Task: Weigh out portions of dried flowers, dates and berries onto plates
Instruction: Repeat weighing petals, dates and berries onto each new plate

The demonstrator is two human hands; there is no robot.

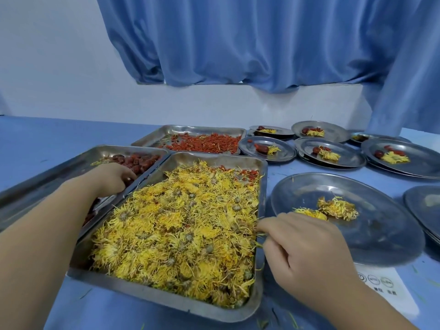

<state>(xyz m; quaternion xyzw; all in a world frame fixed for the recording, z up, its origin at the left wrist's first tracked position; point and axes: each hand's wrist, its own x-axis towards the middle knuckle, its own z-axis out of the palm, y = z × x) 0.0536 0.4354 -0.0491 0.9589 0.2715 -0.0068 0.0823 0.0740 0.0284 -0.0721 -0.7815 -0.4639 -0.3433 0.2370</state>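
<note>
At the far left, bare blue table (pixel 71 136) is lying open behind the trays. The left hand (pixel 112 179) is reaching into the dates tray (pixel 47 177), its fingers (pixel 128 176) curling down among the dates (pixel 140 160) beside the tray's right wall; whether they are gripping one I cannot tell. Behind, the berries tray (pixel 190 127) is holding a thin layer of red berries (pixel 209 144). In front, touching the dates tray, the flower tray (pixel 154 296) is sitting heaped with dried flowers (pixel 176 229), making three trays in all. The right hand (pixel 307 248) is hovering over this tray's right rim, thumb and forefinger (pixel 264 226) pinching a few yellow strands of the dried flowers, the other fingers folding loosely. Only a narrow strip of table is separating the rim from the large plate (pixel 381 234), which is resting on a white scale (pixel 381 284) and carrying two flower heads (pixel 338 208). Farther back, six filled plates (pixel 345 160) are standing close together, rims nearly touching. At the right edge a stack of plates (pixel 426 206) is showing only partly.
</note>
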